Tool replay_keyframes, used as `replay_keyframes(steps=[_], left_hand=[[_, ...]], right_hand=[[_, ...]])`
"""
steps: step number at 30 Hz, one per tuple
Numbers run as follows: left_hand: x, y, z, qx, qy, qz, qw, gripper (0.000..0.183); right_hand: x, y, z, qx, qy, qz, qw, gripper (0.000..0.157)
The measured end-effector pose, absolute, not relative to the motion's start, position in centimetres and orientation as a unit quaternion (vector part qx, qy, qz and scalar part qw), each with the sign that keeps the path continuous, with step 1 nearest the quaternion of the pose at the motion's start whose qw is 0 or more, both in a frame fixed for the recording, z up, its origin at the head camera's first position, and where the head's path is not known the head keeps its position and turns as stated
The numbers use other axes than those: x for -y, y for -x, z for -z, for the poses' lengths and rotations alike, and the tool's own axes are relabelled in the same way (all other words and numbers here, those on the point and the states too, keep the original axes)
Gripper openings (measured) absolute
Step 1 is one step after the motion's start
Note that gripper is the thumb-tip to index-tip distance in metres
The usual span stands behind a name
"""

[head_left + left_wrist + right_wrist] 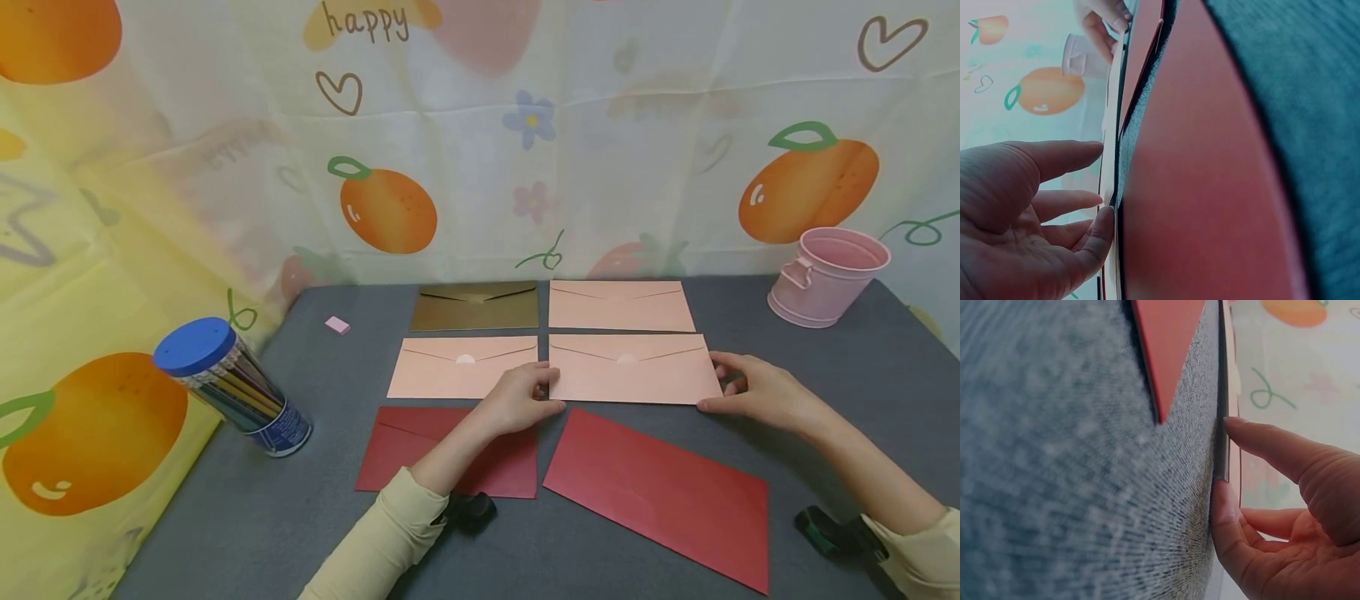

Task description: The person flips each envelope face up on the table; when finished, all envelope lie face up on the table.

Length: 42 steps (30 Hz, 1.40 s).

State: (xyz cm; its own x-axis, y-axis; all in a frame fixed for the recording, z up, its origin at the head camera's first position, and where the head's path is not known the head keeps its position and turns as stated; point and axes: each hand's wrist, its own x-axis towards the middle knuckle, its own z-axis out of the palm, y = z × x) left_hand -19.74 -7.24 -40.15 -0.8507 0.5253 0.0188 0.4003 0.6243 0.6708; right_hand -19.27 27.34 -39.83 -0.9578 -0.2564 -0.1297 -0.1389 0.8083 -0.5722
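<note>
A pale pink envelope [633, 371] with a rounded white seal lies on the dark grey table between both hands. At its left edge is my left hand [521, 396], fingers loosely bent, the fingertips at the front left corner. My right hand [765, 390] touches the opposite short edge; in the right wrist view, thumb and finger [1225, 506] rest at that corner without curling round it. Left of it lies a second sealed pink envelope [435, 367]. Behind are a gold-brown envelope [474, 310] and another pink one [621, 307].
Nearer me lie a red envelope [405, 450], partly under my left forearm, and a slanted red one [663, 500]. A blue-lidded tube of pencils [236, 387] stands at left, with a small pink eraser [337, 325] beyond. A pink bucket [825, 279] stands back right.
</note>
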Motion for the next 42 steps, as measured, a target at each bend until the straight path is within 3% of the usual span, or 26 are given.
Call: replay_keyframes(steps=[6, 13, 20, 34, 42], left_hand=[[7.0, 19.7, 39.9, -0.9, -0.267, -0.329, 0.102, 0.037], [7.0, 19.6, 39.8, -0.908, -0.271, -0.302, 0.106, 0.044], [6.9, 19.7, 39.9, -0.907, -0.295, -0.285, 0.096, 0.035], [7.4, 18.7, 39.7, -0.904, -0.258, -0.308, 0.149, 0.063], [7.3, 17.4, 39.3, -0.887, -0.319, -0.294, 0.161, 0.069]], right_hand=[[-27.3, 19.3, 39.8, -0.946, 0.107, 0.289, 0.101, 0.089], [-27.4, 19.3, 39.8, -0.948, 0.11, 0.282, 0.101, 0.088], [-27.4, 19.4, 39.7, -0.948, 0.118, 0.278, 0.099, 0.087], [-28.0, 18.2, 39.5, -0.95, 0.127, 0.271, 0.087, 0.083], [-27.8, 15.6, 39.5, -0.946, 0.153, 0.283, 0.034, 0.076]])
